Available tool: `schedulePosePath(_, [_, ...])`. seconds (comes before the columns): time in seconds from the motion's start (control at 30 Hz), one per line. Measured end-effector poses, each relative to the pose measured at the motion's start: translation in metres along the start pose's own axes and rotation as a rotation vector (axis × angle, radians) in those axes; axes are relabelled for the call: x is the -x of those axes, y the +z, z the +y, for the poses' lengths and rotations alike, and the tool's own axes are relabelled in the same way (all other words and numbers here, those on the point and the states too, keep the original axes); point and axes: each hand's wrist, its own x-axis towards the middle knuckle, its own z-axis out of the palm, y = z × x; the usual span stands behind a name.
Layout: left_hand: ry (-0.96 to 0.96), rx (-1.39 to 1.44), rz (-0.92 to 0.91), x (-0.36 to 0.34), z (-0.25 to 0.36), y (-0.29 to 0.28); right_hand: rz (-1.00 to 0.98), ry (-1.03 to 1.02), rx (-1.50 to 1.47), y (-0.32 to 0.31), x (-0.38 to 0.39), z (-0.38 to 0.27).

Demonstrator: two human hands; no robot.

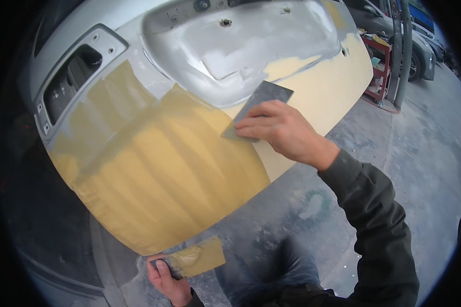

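Note:
My right hand (279,130) holds a dark grey rectangular spreader (269,92) against a car body panel (184,184), at the border between deeper yellow, streaky filler and a paler cream area. My left hand (166,281), near the panel's lower edge, holds a flat plate (207,256) coated with yellow paste, with a lump of paste on it and a dark part under my thumb. The panel's upper part has a grey-white recess (246,41) with holes and, at the left, an opening in a grey surround (112,43).
A red cart (384,87) with items stands at upper right beside grey posts (405,66). A grey car (422,59) is behind them. Dusty concrete floor (358,130) surrounds my legs (292,266). Dark car bodywork (41,220) is at the left.

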Motion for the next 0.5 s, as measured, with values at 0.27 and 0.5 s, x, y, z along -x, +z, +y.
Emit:
schedulePosePath(0.27, [-0.041,-0.049,0.05,-0.002,-0.009,0.014,-0.075,0.14,0.051,0.009,0.075,-0.04])
schedulePosePath(0.5, [-0.048,-0.084,0.074,0.0,-0.007,0.017,-0.041,0.219,0.05,0.033,0.123,-0.068])
